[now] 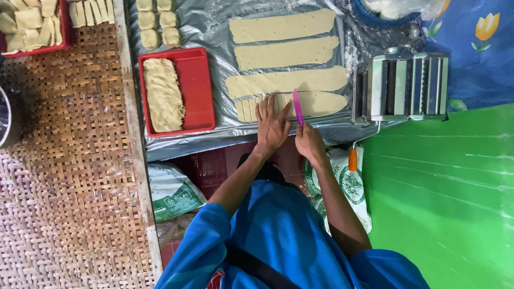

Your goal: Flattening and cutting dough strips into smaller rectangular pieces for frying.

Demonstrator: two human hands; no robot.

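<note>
The left hand [271, 124] lies flat on the near dough strip [310, 103], fingers spread. The right hand [309, 140] grips a pink knife [297, 107]. The blade is close; a slip could nick fingers.

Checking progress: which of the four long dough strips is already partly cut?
The pale dough strip nearest the person: narrow slices mark its left end, under the left hand; the others are whole.
</note>
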